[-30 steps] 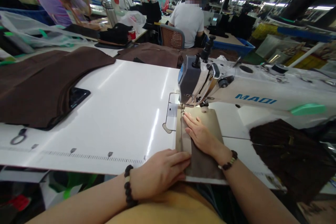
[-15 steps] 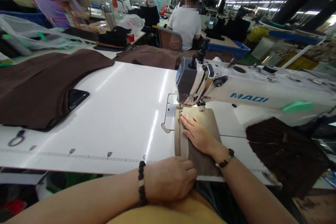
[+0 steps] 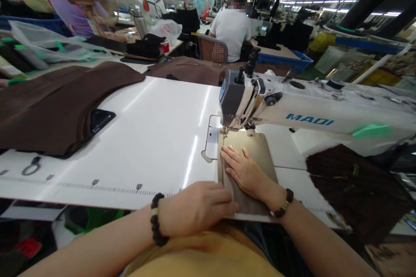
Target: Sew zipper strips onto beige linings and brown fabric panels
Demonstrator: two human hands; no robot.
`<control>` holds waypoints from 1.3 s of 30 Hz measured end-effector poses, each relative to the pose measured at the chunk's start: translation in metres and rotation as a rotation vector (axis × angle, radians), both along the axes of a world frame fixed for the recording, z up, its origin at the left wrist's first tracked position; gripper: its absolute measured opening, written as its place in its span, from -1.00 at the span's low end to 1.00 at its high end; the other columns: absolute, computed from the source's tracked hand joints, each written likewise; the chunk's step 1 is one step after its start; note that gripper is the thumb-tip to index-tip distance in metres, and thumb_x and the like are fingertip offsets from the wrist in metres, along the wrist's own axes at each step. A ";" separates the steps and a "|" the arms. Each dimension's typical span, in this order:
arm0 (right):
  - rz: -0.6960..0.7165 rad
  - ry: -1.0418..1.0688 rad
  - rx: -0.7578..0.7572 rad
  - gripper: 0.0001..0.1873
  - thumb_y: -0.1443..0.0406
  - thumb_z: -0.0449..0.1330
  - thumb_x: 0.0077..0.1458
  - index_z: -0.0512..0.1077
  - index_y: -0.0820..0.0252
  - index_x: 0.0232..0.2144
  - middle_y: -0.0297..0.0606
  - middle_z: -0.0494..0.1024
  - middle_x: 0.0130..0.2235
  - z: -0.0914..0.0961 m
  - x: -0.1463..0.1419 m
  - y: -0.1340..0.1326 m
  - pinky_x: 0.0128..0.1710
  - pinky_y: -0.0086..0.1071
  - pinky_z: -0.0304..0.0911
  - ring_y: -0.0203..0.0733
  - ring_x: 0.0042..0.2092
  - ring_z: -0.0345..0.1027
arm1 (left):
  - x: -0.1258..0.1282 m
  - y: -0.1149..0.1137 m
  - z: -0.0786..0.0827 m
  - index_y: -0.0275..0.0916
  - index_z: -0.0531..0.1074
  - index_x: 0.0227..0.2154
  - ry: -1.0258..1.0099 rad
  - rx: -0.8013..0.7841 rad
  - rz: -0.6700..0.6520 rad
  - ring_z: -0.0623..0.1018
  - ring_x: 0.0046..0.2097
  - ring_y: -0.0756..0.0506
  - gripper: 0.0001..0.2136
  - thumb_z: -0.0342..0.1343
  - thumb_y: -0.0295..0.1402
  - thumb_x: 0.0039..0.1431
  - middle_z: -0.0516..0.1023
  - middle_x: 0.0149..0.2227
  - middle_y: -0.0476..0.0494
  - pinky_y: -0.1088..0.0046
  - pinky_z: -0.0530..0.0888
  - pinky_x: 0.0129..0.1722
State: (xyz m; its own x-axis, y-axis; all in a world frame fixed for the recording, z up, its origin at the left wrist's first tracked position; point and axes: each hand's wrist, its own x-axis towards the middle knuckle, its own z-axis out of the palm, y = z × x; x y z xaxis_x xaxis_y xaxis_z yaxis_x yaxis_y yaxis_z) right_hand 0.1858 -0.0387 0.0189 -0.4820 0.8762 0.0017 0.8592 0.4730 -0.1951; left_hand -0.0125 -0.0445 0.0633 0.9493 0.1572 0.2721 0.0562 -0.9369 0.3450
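Observation:
A brown fabric piece [image 3: 260,151] lies on the white machine table, its far left edge under the presser foot [image 3: 225,132] of a sewing machine [image 3: 308,104]. Along its left side runs a narrow folded strip [image 3: 228,186]. My right hand [image 3: 245,171] rests flat on the fabric just in front of the foot, fingers stretched out and slightly spread. At the near end, my left hand [image 3: 198,207] is closed with the fingertips pinching the strip's near edge. The thumb of that hand is hidden.
Stacked dark brown fabric [image 3: 58,108] covers the table's left side, over a black flat object [image 3: 102,119]. A dark gathered cloth [image 3: 357,186] lies at the right. A ruler scale [image 3: 113,187] runs along the front edge. Beyond, a person in a white shirt [image 3: 231,30] sits facing away.
My right hand has slid a little toward me, away from the presser foot. My left hand has moved slightly left and up, still at the near end of the strip.

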 end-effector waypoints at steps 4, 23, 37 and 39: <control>0.101 0.001 0.028 -0.54 0.35 -0.18 0.20 0.08 0.26 0.15 -0.22 0.06 0.21 -0.003 -0.005 -0.041 0.17 -0.01 -0.10 -0.17 0.23 -0.11 | -0.010 0.022 -0.008 -0.33 0.34 -0.12 -0.123 -0.071 0.271 0.41 -0.24 -0.04 -0.77 -0.19 -0.47 0.28 0.42 -0.26 -0.17 0.47 0.41 -0.25; 0.269 0.229 -0.065 -0.66 0.25 -0.16 0.26 0.24 0.16 0.01 -0.41 0.29 0.10 0.010 0.017 -0.106 0.25 -0.32 -0.46 -0.41 0.19 -0.04 | 0.016 0.018 -0.083 -0.34 0.35 -0.06 0.014 0.307 0.323 0.33 0.09 -0.21 -0.57 -0.24 -0.14 0.27 0.33 0.05 -0.31 0.25 0.38 0.02; -1.007 -0.170 0.370 -0.80 0.45 0.03 0.05 0.44 0.27 -0.32 -0.16 0.46 -0.26 0.035 0.197 -0.089 -0.24 -0.30 0.25 -0.12 -0.24 0.35 | 0.012 0.022 -0.090 -0.23 0.40 -0.08 -0.135 0.394 0.352 0.47 -0.04 -0.19 -0.53 -0.09 0.01 0.13 0.37 0.04 -0.20 0.40 0.46 -0.08; -0.997 -0.185 0.349 -0.80 0.45 0.05 0.04 0.44 0.25 -0.31 -0.18 0.44 -0.25 0.033 0.199 -0.086 -0.24 -0.33 0.24 -0.14 -0.23 0.34 | 0.013 0.022 -0.089 -0.23 0.41 -0.07 -0.129 0.381 0.363 0.47 -0.03 -0.20 -0.52 -0.10 0.02 0.13 0.36 0.05 -0.19 0.39 0.45 -0.07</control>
